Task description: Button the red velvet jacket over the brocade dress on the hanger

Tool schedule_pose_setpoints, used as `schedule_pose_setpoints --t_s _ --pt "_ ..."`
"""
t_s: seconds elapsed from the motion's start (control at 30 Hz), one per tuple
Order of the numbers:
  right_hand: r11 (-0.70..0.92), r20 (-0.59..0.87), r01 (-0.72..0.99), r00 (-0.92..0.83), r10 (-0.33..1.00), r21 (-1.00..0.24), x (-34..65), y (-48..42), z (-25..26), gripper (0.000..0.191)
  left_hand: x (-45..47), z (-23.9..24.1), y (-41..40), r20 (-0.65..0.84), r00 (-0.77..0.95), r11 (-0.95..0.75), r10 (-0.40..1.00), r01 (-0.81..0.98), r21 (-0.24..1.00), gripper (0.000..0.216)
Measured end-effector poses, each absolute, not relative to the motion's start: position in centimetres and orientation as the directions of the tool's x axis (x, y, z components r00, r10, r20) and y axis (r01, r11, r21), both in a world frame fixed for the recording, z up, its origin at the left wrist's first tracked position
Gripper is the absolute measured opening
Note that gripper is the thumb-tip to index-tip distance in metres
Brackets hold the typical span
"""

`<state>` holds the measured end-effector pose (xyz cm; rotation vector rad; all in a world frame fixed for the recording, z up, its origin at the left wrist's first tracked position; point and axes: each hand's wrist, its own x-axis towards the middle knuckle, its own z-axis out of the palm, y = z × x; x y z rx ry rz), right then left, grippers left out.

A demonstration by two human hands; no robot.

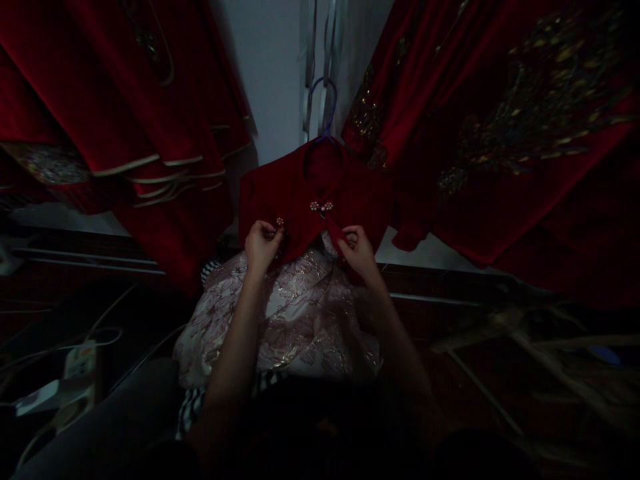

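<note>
A short red jacket [313, 183] hangs from a thin purple-blue hanger [327, 110] in front of me. A pearly beaded clasp [321, 207] joins its front below the collar. My left hand [263, 248] is closed in a pinch at a second small beaded ornament [280, 222], against the left side of the jacket. Pinched between the thumb and fingers of my right hand [357, 250] is the jacket's right front edge, pulled slightly outward. A pale, shiny flowered brocade cloth [300, 313] spreads beneath the jacket and under both forearms.
Red garments with light trim [125, 120] hang at left. Red clothing with gold embroidery [540, 87] hangs at right. A metal chain [309, 60] holds the hanger. A power strip [80, 367] with cables lies lower left; a wooden frame [530, 340] is lower right. The scene is dim.
</note>
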<state>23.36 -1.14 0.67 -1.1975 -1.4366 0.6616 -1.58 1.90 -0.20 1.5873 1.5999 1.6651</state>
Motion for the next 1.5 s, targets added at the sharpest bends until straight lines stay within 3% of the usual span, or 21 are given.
schedule_pose_setpoints --t_s 0.07,0.17,0.23,0.33,0.43,0.5,0.6,0.7,0.77,0.93,1.1,1.23,1.5 --pt "0.321 0.351 0.202 0.137 0.926 -0.925 24.2 -1.7 2.1 0.03 -1.2 -0.2 1.6 0.487 -0.249 -0.333 0.837 0.475 0.815 0.021" --pt "0.219 0.217 -0.002 0.124 0.968 -0.976 25.2 -3.8 5.1 0.032 0.3 0.0 1.0 0.492 0.12 -0.5 0.862 0.35 0.792 0.01" --pt "0.19 0.197 -0.161 -0.025 0.98 -0.968 25.0 -5.5 7.0 0.033 1.7 -0.1 0.6 0.513 0.33 -0.602 0.792 0.285 0.746 0.028" --pt "0.183 0.243 -0.28 -0.197 0.95 -0.942 22.9 -7.0 8.2 0.036 3.3 -0.6 0.3 0.56 0.396 -0.677 0.728 0.285 0.679 0.054" --pt "0.212 0.279 -0.257 -0.262 0.924 -0.943 19.5 -6.4 7.0 0.036 3.6 -0.9 0.2 0.544 0.404 -0.66 0.736 0.247 0.71 0.05" --pt "0.253 0.3 -0.199 -0.261 0.918 -0.947 17.5 -5.2 5.3 0.037 2.9 -0.7 0.3 0.524 0.368 -0.618 0.768 0.213 0.757 0.039" --pt "0.325 0.339 -0.108 -0.157 0.928 -0.939 15.8 -3.5 3.0 0.038 1.2 -0.2 0.7 0.568 0.136 -0.58 0.812 0.29 0.761 0.026" --pt "0.33 0.338 -0.077 -0.132 0.932 -0.941 15.4 -2.7 1.7 0.044 -0.4 -0.4 1.3 0.626 -0.168 -0.52 0.761 0.418 0.745 0.026" --pt "0.321 0.332 -0.091 -0.155 0.93 -0.943 15.6 -2.7 1.5 0.048 -1.1 -0.9 1.8 0.599 -0.261 -0.488 0.757 0.385 0.784 0.031" --pt "0.305 0.333 -0.146 -0.242 0.911 -0.941 16.0 -2.8 1.8 0.047 -1.1 -2.0 2.5 0.483 -0.237 -0.458 0.843 0.157 0.875 0.033" --pt "0.254 0.288 -0.166 -0.23 0.93 -0.953 15.5 -1.0 1.4 0.041 -0.8 -2.1 2.8 0.442 -0.227 -0.433 0.868 0.09 0.897 0.033" --pt "0.329 0.324 0.001 -0.173 0.93 -0.944 14.2 1.8 0.5 0.05 -1.1 -1.8 2.9 0.375 -0.218 -0.375 0.901 0.042 0.926 0.031" --pt "0.511 0.499 0.316 -0.125 0.857 -0.799 12.4 2.8 0.9 0.04 -1.3 -1.0 2.2 0.371 -0.22 -0.382 0.902 -0.009 0.924 0.03"
